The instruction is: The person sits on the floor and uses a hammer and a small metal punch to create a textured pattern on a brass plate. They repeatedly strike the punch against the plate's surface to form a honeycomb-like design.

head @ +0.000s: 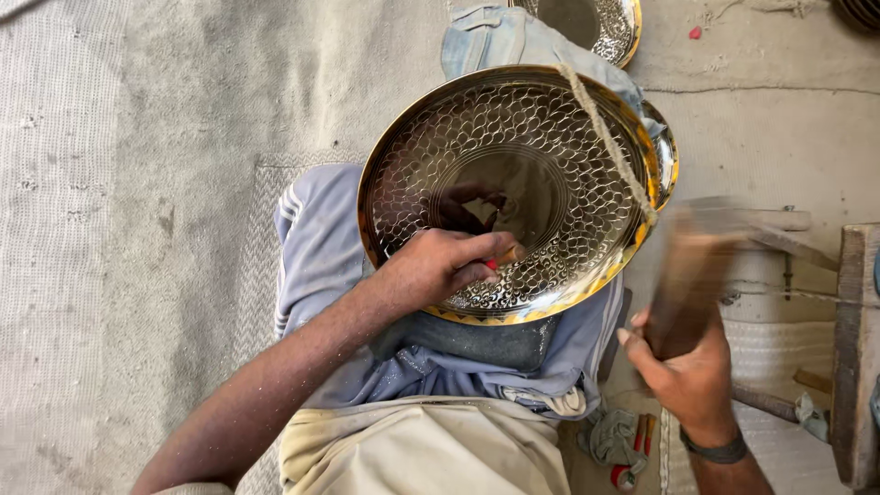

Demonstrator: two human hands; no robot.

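Observation:
A large round brass plate (550,128) with a scale-like hammered pattern rests tilted on my lap, over blue cloth. My left hand (440,266) lies on its lower part, fingers closed on a small chisel (504,256) with a red-marked end, its tip against the plate. My right hand (683,362) is raised to the right of the plate, gripping a wooden mallet (687,275) that is blurred by motion. A twisted rope (610,137) runs across the plate's right side.
A second patterned brass plate (614,27) lies at the top, partly under blue cloth (495,41). A wooden block (857,348) stands at the right edge. Rags and small red-handled tools (632,445) lie by my right knee. Grey matting covers the floor.

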